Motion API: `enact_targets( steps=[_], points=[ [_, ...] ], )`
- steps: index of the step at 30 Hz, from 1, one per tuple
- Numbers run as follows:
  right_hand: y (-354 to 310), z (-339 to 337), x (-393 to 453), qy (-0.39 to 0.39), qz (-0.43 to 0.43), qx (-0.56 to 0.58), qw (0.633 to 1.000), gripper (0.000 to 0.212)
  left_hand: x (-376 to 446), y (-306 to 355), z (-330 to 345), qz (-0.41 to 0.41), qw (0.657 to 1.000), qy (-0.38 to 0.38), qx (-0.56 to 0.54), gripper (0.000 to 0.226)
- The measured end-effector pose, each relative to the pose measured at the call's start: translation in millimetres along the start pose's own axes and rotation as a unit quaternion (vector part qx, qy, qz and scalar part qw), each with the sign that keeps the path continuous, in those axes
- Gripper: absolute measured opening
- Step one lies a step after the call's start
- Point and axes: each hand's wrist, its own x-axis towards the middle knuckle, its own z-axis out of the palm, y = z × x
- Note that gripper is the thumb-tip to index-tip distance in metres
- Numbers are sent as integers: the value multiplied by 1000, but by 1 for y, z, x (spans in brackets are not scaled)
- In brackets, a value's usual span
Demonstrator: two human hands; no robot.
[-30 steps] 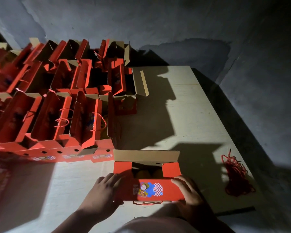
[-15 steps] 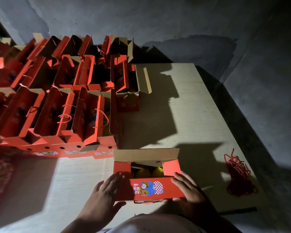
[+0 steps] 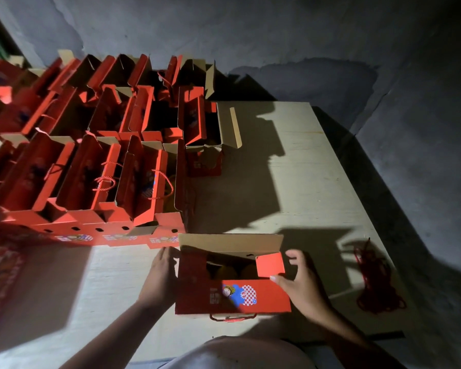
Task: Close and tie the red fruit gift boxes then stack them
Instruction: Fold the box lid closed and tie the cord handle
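An open red fruit gift box [image 3: 233, 296] stands at the near edge of the pale table [image 3: 290, 182], with yellow fruit [image 3: 225, 271] dim inside and a brown flap up at its far side. My left hand [image 3: 161, 275] lies flat against the box's left end, fingers straight. My right hand [image 3: 300, 282] is at the right end, its thumb on the small red side flap [image 3: 270, 265], fingers spread behind it. A red cord handle [image 3: 232, 318] hangs from the near flap.
Several open red gift boxes [image 3: 99, 166] with rope handles fill the left and far side of the table. A bundle of loose red cords [image 3: 375, 283] lies on the right near the table edge. Grey walls close in behind and to the right.
Both hands have slid from the near flap out to the box's ends. The right side flap now folds inward under my right thumb.
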Motion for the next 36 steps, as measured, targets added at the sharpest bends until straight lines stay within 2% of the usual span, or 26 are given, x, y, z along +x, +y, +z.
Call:
enact_targets(
  steps=[2,4,5,8,10,12,16,18,23,26,29,31,36],
  points=[
    [-1,3,12,-53,55,49,996,99,8,-5,-2,-24,999,-40,-24,92],
    [-2,5,20,-97,71,61,991,106,12,-7,-6,-28,995,-83,-42,117],
    [-2,6,22,-103,67,60,991,103,13,-6,-8,-19,995,-91,-48,117],
    [3,7,19,-81,55,57,994,84,6,-5,-5,24,998,-45,-45,82],
    [6,4,15,-76,34,67,994,71,-2,-7,-3,33,999,-19,-38,69],
    [9,1,10,-98,15,82,992,69,-10,-11,-1,29,999,-19,-39,75],
    [19,0,2,-125,-29,59,990,92,-25,-18,-1,45,997,-53,-32,99],
    [24,1,-2,-135,-55,35,989,99,-30,-17,2,50,996,-61,-29,100],
    [18,-3,5,-117,-125,-73,982,66,-20,-11,2,64,996,-52,27,88],
    [7,-6,11,-122,-179,-125,968,66,-8,-4,-2,115,989,-64,75,78],
    [1,-5,15,-145,-208,-164,953,55,0,2,-3,152,966,-128,166,77],
    [-3,-4,16,-154,-204,-185,949,55,4,5,-1,164,948,-157,224,75],
    [-5,4,15,-153,-225,-239,932,63,5,17,5,174,934,-158,269,92]
  ],
)
